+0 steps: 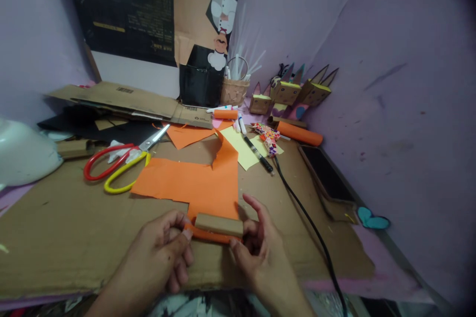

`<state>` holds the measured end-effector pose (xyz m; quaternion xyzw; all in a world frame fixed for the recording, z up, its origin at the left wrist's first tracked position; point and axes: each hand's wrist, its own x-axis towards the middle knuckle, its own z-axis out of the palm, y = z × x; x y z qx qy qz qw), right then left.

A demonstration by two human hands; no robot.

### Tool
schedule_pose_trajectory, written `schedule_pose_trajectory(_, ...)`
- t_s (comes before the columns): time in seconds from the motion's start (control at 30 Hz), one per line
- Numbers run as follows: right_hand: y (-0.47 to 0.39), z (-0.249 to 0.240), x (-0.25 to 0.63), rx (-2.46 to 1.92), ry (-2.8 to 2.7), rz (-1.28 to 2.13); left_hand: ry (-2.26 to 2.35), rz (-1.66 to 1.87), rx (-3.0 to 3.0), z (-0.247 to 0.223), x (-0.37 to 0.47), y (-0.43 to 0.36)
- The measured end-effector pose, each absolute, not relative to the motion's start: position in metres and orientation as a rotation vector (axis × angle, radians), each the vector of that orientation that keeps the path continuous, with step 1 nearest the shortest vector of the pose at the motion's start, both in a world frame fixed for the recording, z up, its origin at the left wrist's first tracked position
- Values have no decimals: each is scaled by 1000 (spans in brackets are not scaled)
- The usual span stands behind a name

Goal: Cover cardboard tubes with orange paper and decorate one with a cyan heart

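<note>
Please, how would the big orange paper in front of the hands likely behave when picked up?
The orange paper probably feels light and floppy: it looks thin, and a far flap curls up. It may crease or tear easily, as its edges look uneven. Lifting it could disturb the brown cardboard piece at its near end.

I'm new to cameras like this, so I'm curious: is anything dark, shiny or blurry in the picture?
Head view: the top right corner fades to black; head view: soft, dim light, with pale highlights on the white rounded object; head view: fine print on the dark panel is too soft to read, while the left hand and right hand look fairly clear.
</note>
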<state>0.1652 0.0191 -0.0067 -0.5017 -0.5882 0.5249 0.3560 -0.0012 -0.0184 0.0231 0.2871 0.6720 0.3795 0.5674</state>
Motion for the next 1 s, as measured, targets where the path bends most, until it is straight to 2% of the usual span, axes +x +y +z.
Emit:
schedule_pose_trajectory(0.23,19,-5,165,-1338,-1506,1357,1668,823,787,25,-4,-20)
schedule_pose_trajectory(0.47,17,-4,167,-1331,-1559,1326,2114,817,1591,36,-38,-25)
schedule_pose_trajectory(0.63,16,-6,163,-1307,-1559,1318,1751,857,2388,39,-10,-20)
schedule_pose_trajectory(0.77,14,-1,168,-1308,-1553,1344,1655,669,2444,36,17,-10)
schedule_pose_trajectory(0.9,19,13,195,-1366,-1621,1457,1687,644,2449,34,19,-6)
schedule_pose_trajectory(1.0,31,24,219,-1392,-1719,1333,1671,661,2500,33,16,-5)
